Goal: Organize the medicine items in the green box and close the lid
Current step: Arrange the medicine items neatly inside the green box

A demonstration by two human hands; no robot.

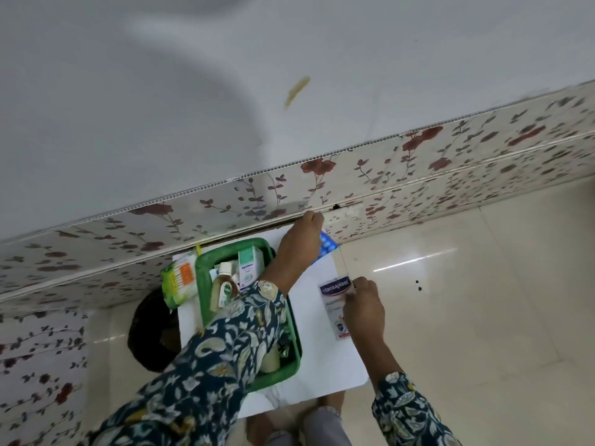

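A green box (203,284) stands open on a white sheet (335,355) on the floor. Inside it I see a white Optibea carton (248,265) and a brown bottle (222,288); my left forearm crosses over the box and hides the rest. My left hand (299,243) reaches past the box's far right corner and grips a blue blister strip (326,247) near the wall. My right hand (363,307) holds a white Mansaplast plaster box (335,300) on the sheet, right of the green box.
A green and orange packet (178,280) leans at the box's left side. A dark round object (151,329) lies on the floor left of the sheet. A floral wall panel (418,175) runs just behind. Glossy tiled floor (467,300) extends to the right.
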